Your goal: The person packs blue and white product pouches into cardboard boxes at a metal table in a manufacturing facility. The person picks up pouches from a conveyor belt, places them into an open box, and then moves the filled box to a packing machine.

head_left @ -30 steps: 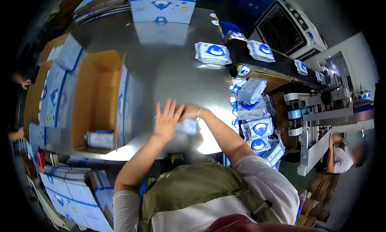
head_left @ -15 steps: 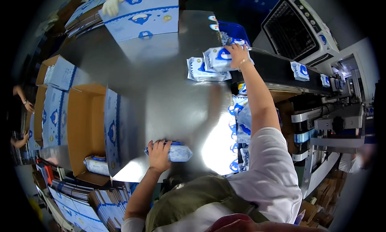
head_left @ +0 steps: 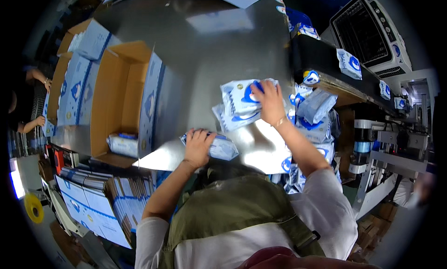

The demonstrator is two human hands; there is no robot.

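On the metal table (head_left: 195, 68), my right hand (head_left: 271, 101) is closed on a soft white-and-blue wipes pack (head_left: 236, 94). A second, similar pack (head_left: 229, 122) lies partly under that one. My left hand (head_left: 198, 148) grips another wipes pack (head_left: 224, 148) near the table's front edge; its fingers curl over the top. To the left stands an open cardboard box (head_left: 104, 101), brown inside and light blue outside. One wipes pack (head_left: 124, 145) lies in its near end.
A dark conveyor (head_left: 316, 54) at the right carries wipes packs (head_left: 349, 64). More packs (head_left: 316, 106) are heaped below it, beside the table. Flat cartons (head_left: 93, 204) are stacked at the lower left. Another person's hands (head_left: 41, 122) are by further boxes at the far left.
My right hand has drawn its pack and the one under it nearer, away from the conveyor. My left hand still holds its pack. The view has shifted.
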